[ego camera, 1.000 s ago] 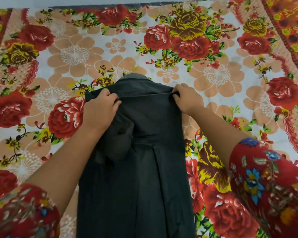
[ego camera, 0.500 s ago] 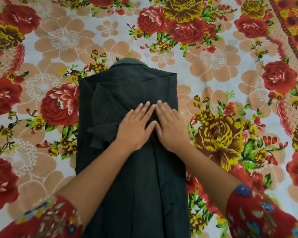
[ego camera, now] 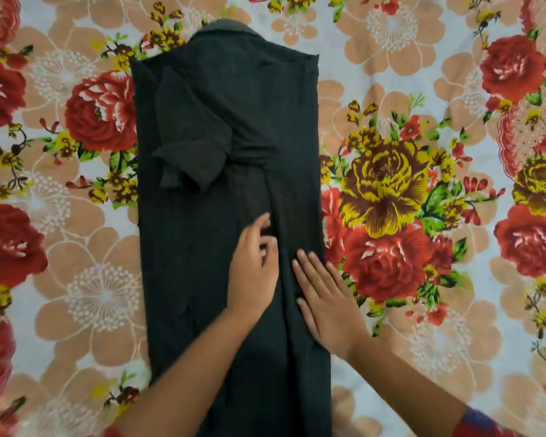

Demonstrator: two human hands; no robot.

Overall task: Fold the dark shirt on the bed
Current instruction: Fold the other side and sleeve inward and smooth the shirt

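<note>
The dark shirt [ego camera: 202,247] lies lengthwise on the bed as a long narrow strip, collar at the far end, both sides folded inward. A short sleeve [ego camera: 186,146] lies crumpled on its upper left part. My left hand [ego camera: 254,266] rests on the shirt's middle with fingers slightly curled and apart, pressing the cloth. My right hand [ego camera: 325,307] lies flat beside it, palm down near the shirt's right edge. Neither hand holds anything. The shirt's lower end runs out of view under my arms.
The floral bed sheet [ego camera: 423,89], with red and yellow roses on a pale ground, surrounds the shirt on all sides. My red patterned sleeves show at the bottom corners.
Both hands have slid down the shirt toward me, from the shoulders a second ago to the chest and now the middle. The view has moved closer over the shirt.
</note>
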